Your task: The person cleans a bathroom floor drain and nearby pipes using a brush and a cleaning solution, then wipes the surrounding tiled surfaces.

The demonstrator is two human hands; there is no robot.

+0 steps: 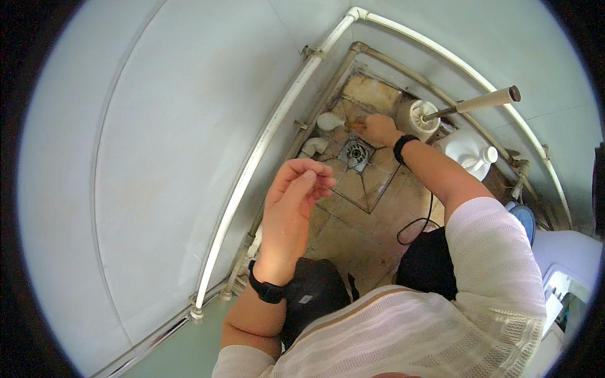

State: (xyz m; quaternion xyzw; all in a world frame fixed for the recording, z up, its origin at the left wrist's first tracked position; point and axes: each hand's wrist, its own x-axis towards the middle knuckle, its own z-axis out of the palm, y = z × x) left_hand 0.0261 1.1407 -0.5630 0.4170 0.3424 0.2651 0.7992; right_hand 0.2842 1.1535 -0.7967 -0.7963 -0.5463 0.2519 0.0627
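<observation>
My right hand [379, 130] reaches down to the tiled floor beside the drain. Its fingertips pinch a small orange-brown piece [354, 125] at the narrow neck of a rounded white object [328, 122], perhaps a small bottle lying on its side. Just below that hand is the round metal floor drain [355, 154], set in a square plate. My left hand [297, 193] hovers nearer to me, its fingers loosely curled and nothing visible in them. Beyond its fingertips, a white pipe elbow [314, 146] sits by the wall.
A long-handled brush [482, 104] stands in a cream holder [412, 113] at the right. Beside it are a white plastic jug [468, 151] and a black cord [416, 220]. White pipe [269, 137] runs along the wall panels. A pale yellow block [371, 93] lies in the corner.
</observation>
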